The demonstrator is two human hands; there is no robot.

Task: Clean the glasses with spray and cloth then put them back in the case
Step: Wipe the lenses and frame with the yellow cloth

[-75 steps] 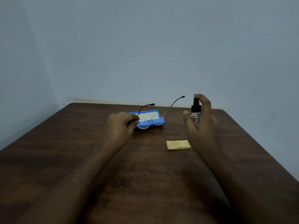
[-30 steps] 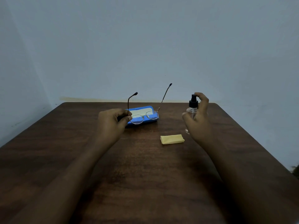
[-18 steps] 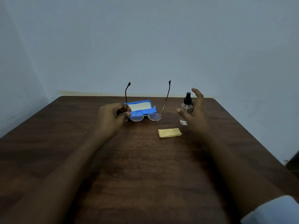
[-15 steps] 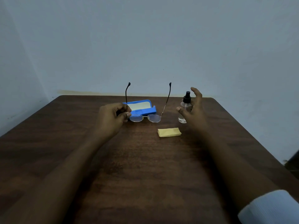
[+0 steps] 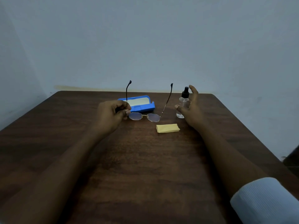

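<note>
Bottle [image 5: 183,104] set down; my right hand [image 5: 191,109] is spreading beside it.
Left hand [image 5: 110,115] is pinching the glasses [image 5: 146,116] near the table's [image 5: 145,167] far edge.

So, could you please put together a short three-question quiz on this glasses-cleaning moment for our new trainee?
1. True or false: the spray bottle lies on its side.
2. Which hand holds the glasses? A) left B) right C) both
3. Fill in the blank: the folded yellow cloth lies on the ____, nearer the person than the open blue case.

Key
1. False: it stands upright.
2. A: the left hand pinches one temple, with both temples pointing up.
3. table
</note>
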